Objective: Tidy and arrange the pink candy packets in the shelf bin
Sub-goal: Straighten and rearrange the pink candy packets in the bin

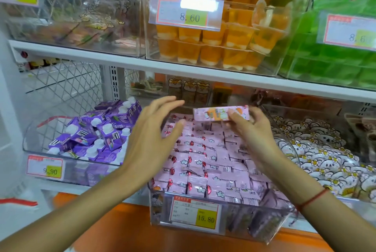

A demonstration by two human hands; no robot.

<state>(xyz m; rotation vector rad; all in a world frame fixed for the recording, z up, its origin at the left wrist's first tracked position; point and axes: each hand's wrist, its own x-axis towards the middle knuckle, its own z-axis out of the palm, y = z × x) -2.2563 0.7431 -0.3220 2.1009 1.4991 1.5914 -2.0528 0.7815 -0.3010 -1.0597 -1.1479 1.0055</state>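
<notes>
A clear plastic shelf bin (262,229) holds several rows of pink candy packets (203,162), with a 15.80 price tag (196,216) on its front. My right hand (252,129) pinches one pink packet (219,113) above the back of the bin, lifted off the rows. My left hand (154,129) hovers over the bin's left side with fingers straight and spread, holding nothing.
A bin of purple cartons (97,135) stands to the left, a bin of white flower-print packets (317,150) to the right. The white shelf board (203,72) above carries orange jelly cups (213,44) and green packs (335,58). An orange ledge (126,229) runs below.
</notes>
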